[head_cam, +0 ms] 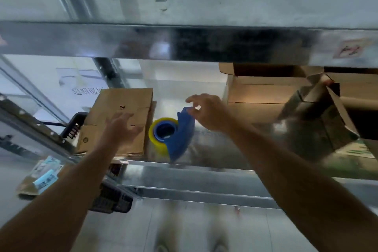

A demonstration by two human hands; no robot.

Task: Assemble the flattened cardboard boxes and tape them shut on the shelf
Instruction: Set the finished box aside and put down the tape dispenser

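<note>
A stack of flattened brown cardboard boxes (122, 108) lies at the left of a shiny metal shelf (214, 149). My left hand (120, 129) hovers over the stack with fingers spread, holding nothing. Right of the stack stands a blue tape dispenser (182, 135) carrying a yellowish tape roll (155, 137). My right hand (206, 112) is just above the dispenser's top end, fingers apart and thumb near its tip; it does not grip it. An open assembled cardboard box (266, 92) sits at the back right.
A blurred box (319, 120) is at the far right, with another person's fingertip (328, 82) at its top edge. A metal shelf beam (184, 43) runs overhead. A black basket (112, 198) and a labelled package (41, 178) lie lower left.
</note>
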